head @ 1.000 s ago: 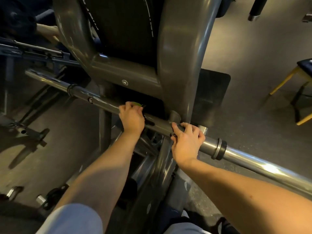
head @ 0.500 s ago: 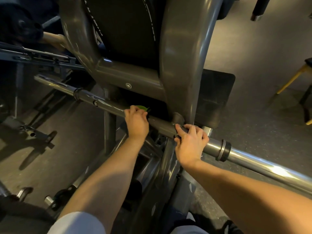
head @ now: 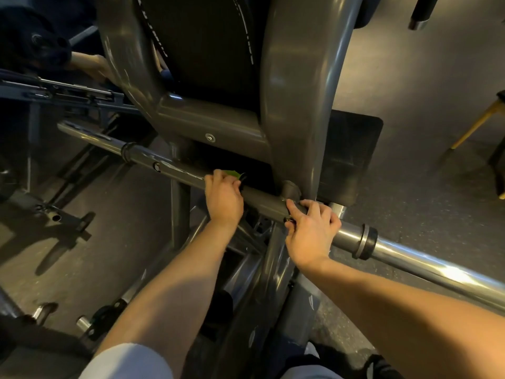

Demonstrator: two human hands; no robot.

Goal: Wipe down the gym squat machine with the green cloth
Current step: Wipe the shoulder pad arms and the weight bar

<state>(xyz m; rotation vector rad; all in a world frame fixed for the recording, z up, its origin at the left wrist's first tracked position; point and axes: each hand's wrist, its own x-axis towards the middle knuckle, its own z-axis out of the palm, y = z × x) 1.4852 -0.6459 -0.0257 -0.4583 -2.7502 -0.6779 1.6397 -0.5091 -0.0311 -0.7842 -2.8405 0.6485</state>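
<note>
1. Head view, the hands: my left hand (head: 224, 198) is curled over the grey crossbar (head: 169, 167) of the squat machine (head: 295, 105), pressing the green cloth (head: 232, 174) against it. Only a small green edge of the cloth shows past the knuckles, on the far side of the bar.
2. My right hand (head: 311, 236) grips the same crossbar just right of the joint where the wide upright meets it, with the fingers wrapped over the top. Something small and dark sits by the thumb; I cannot tell what it is.
3. The surface: the machine's frame is smooth, glossy dark grey tube that catches soft highlights. A black pad (head: 202, 50) with white stitching sits between the two curved uprights, and a bolt head (head: 210, 137) shows on the cross member below it.
4. To the right of my right hand, the crossbar passes a black-and-metal collar (head: 364, 242) and turns to bright chrome (head: 437, 269).
5. The room: the floor (head: 423, 77) is dull, speckled grey and dimly lit. A black plate (head: 352, 160) lies behind the upright. A yellow chair leg (head: 475, 127) stands at the right edge, well apart from the machine.
6. More dark equipment (head: 68, 91) crowds the left side and throws long shadows on the floor.
7. A pale sleeve (head: 128, 362) covers my left upper arm at the bottom edge.
</note>
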